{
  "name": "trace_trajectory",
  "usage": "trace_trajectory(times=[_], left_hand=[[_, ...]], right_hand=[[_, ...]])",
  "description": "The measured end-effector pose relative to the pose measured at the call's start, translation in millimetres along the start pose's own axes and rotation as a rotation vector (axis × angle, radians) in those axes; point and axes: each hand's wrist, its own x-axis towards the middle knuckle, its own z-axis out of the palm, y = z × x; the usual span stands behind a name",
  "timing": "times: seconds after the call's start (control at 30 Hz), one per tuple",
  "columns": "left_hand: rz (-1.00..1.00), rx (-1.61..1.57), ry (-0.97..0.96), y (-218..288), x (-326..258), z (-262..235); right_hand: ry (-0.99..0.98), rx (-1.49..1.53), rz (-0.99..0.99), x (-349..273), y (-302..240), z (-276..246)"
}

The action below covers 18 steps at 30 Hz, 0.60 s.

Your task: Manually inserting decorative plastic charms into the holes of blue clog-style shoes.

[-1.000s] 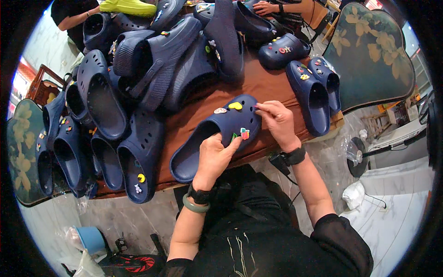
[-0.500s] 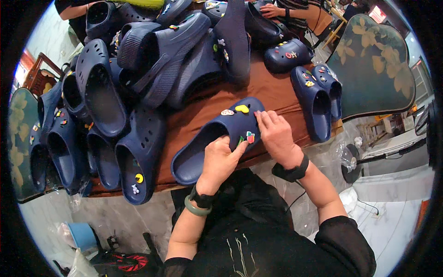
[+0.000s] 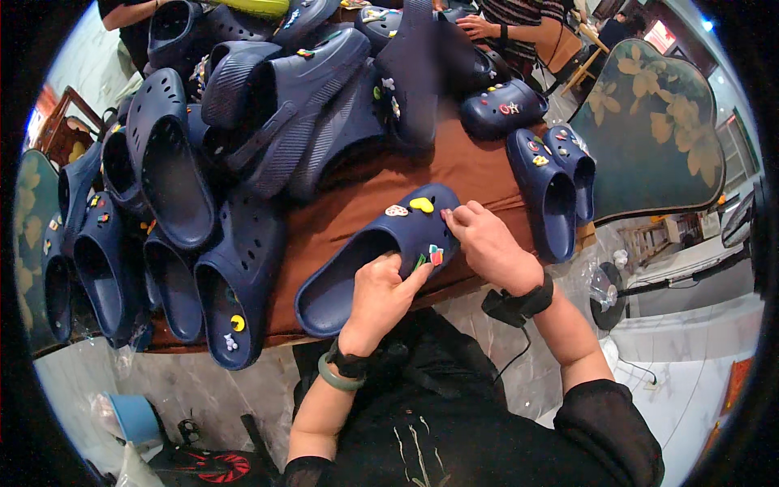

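A navy blue clog [image 3: 333,264] lies tilted on the brown cloth before me, its toe pointing away to the right. My left hand [image 3: 381,296] grips it, fingers inside the opening and thumb against the outer side. Next to that thumb are a green charm and a red-and-white charm [image 3: 436,255]. Across the upper sit a yellow heart charm [image 3: 422,204] and a pale spotted charm [image 3: 396,211]. My right hand [image 3: 491,243] is pinched beside the toe; a speck of pink shows at its fingertips, too small to name.
A heap of navy clogs [image 3: 324,89] covers the left and far side of the cloth-covered table [image 3: 479,166]. Finished-looking pairs with charms [image 3: 552,191] stand at right, near a dark floral chair back [image 3: 649,130]. Another person's hand [image 3: 479,27] shows at the far side.
My right hand has drawn slightly back from the clog's toe, its fingers now pinched. The left hand keeps its hold on the clog. The whole view has shifted a little.
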Motion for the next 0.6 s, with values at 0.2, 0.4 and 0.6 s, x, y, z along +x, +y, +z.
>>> trace_trajectory(times=[0.2, 0.4, 0.6], left_hand=[[0.018, -0.014, 0.0, 2.8, -0.9, -0.7], [-0.017, -0.004, -0.029, 2.2, 0.9, -0.9], [0.004, -0.062, 0.004, -3.2, 3.6, -0.6]], right_hand=[[-0.002, 0.051, -0.081, 3.7, 8.9, -3.9], [0.043, 0.113, -0.088, 2.8, 18.8, -4.6], [0.102, 0.589, 0.148, 9.9, 34.2, -5.1]])
